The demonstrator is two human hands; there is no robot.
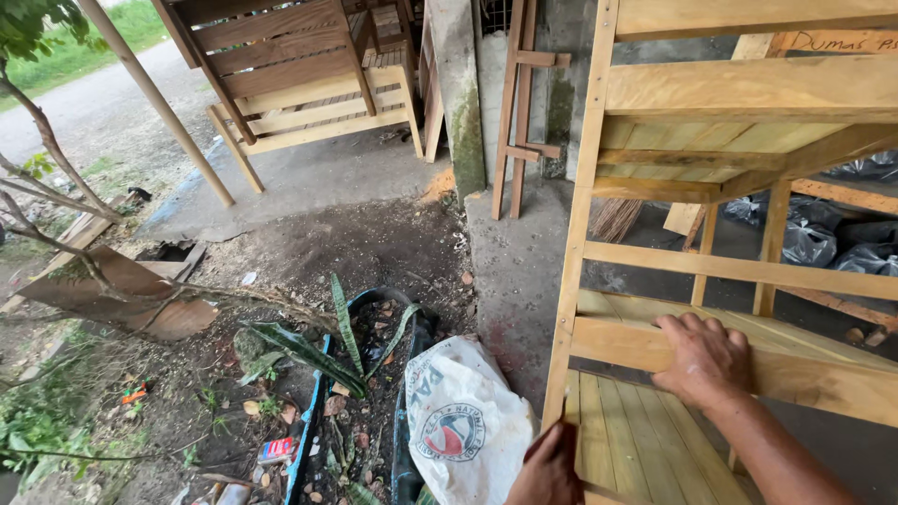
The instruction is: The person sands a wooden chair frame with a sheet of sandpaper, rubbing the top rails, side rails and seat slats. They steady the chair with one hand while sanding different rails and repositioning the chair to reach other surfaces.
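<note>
The pale wooden frame (739, 271), standing at the near right, is being steadied: its cross rail (804, 369) is being pressed under the flat-open fingers of the right hand (703, 358), its corner post (572, 281) is being touched low down by the left hand (547, 468), whose grip cannot be told, and a firmer two-handed hold is probably being called for next.

We stood in what looked like an open-air carpentry yard beside a road (84, 98). Unfinished pale wooden furniture frames (739, 187) rose on the right, and more slatted wooden pieces (299, 84) leaned stacked against a mossy concrete pillar (458, 103). Loose timber strips (519, 103) rested on the wall behind. The ground was bare dirt and concrete, strewn with litter, a white printed sack (463, 421), black plastic bags (823, 238) and a spiky-leaved plant (341, 337).
</note>
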